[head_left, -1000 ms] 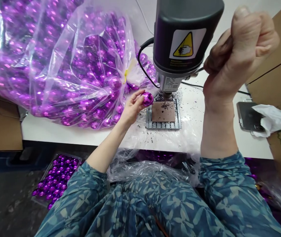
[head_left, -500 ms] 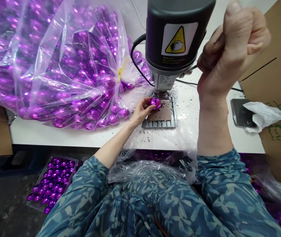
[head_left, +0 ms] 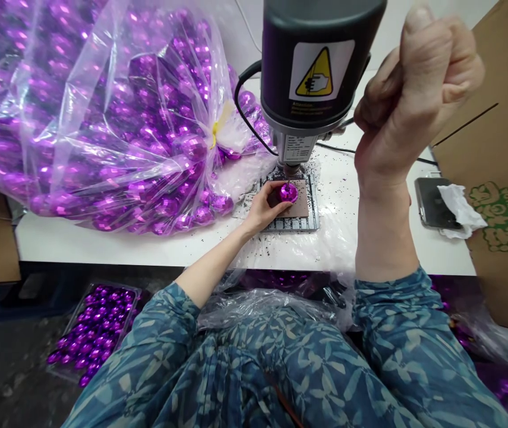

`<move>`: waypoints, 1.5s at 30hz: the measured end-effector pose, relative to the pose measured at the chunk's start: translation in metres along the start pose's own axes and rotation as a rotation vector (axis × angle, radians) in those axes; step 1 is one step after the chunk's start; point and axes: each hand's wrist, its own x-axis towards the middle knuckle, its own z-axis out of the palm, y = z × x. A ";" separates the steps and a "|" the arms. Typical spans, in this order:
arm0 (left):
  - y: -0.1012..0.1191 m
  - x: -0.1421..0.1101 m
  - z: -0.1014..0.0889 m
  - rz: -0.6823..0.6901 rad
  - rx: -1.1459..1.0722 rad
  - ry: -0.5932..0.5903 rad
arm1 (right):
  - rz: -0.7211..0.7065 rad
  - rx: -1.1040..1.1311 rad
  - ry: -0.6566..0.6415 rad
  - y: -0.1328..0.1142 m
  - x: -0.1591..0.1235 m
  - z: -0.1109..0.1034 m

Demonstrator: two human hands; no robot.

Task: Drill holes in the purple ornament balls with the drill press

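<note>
One bauble seemingly beneath the drill.

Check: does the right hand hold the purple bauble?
No: the right hand is raised in a fist, while the left hand holds the purple bauble.

Purple faceted bauble, mirror-bright (hand-held)

The drill head blocks any path from above the metal jig.
</note>
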 end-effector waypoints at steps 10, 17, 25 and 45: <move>-0.003 -0.001 0.001 0.014 0.027 0.025 | -0.086 -0.052 0.001 -0.007 -0.036 -0.020; -0.003 -0.001 0.001 -0.004 0.043 0.020 | -0.198 -0.091 0.030 0.007 -0.048 -0.026; -0.005 -0.001 0.002 0.021 0.002 0.031 | -0.283 -0.111 -0.043 0.017 -0.059 -0.044; -0.002 -0.005 0.004 -0.001 -0.023 0.115 | 0.327 -0.087 0.088 -0.016 0.024 0.018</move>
